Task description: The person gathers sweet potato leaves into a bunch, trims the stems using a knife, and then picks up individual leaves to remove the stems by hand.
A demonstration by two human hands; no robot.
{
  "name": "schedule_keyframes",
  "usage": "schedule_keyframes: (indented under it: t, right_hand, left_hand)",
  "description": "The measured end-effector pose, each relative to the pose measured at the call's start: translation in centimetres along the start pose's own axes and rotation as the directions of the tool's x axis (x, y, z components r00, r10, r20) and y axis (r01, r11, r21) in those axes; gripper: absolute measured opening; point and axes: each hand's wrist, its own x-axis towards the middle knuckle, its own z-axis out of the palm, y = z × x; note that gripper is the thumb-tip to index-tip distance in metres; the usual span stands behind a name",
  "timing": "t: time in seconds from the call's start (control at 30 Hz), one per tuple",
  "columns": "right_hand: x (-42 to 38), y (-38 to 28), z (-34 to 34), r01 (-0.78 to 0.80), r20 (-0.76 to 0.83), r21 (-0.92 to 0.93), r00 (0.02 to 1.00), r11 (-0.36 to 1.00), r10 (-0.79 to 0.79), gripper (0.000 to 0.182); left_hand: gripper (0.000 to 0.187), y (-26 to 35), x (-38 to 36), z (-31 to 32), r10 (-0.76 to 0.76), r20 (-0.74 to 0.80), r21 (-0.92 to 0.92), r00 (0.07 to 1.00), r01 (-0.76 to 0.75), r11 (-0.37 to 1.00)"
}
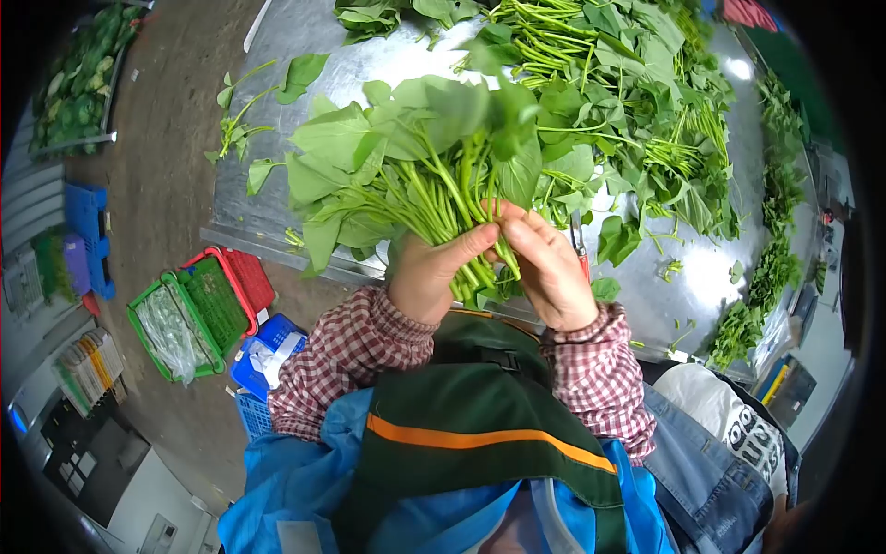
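Observation:
My left hand [427, 275] is closed around the stems of a bunch of leafy greens [406, 189], holding it above the near edge of the metal table [323, 69]. The broad leaves point away from me and the cut stem ends point towards me. With thumb and fingers, my right hand [546, 263] pinches stems at the right side of the same bunch. Some of those fingers are hidden behind the stems. Beside the right hand lies a slim metal tool with a red part [581, 247], mostly covered.
A large heap of loose greens [646, 120] spreads over the table's right and far side. Stray sprigs [242, 125] lie on its left. Green [208, 309], red [245, 286] and blue [268, 351] baskets stand on the floor at left. Someone in jeans [706, 452] is close on my right.

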Motion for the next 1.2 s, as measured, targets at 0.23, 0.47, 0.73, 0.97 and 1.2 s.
schedule_keyframes:
  t: [0.23,0.47,0.73,0.97,1.2]
  right_hand:
    - [0.4,0.5,1.4,0.016,-0.095,-0.010,0.995,1.000,-0.017,0.026]
    - [0.2,2.3,0.8,0.216,-0.086,0.200,0.976,0.956,-0.202,0.018]
    - [-2.5,3.6,-2.8,0.098,0.132,-0.865,0.991,0.492,0.035,0.032]
    - [1.4,-1.0,2.9,0.170,-0.001,-0.425,0.982,0.889,-0.189,0.023]
    - [0.2,4.3,2.5,0.238,-0.005,-0.113,0.971,0.965,-0.240,0.013]
  left_hand:
    - [0.020,0.1,-0.2,-0.7,-0.022,0.013,0.086,1.000,0.021,0.996]
    - [0.024,-0.2,-0.3,-2.1,0.056,-0.016,0.251,0.998,-0.050,0.967]
    - [0.015,4.1,1.6,-4.1,-0.001,-0.287,-0.030,0.958,-0.008,1.000]
    - [0.023,2.6,-0.3,-2.0,0.014,-0.038,0.140,0.999,-0.008,0.990]
    - [0.016,3.2,-1.1,-3.1,-0.033,-0.176,-0.012,0.984,0.031,0.999]
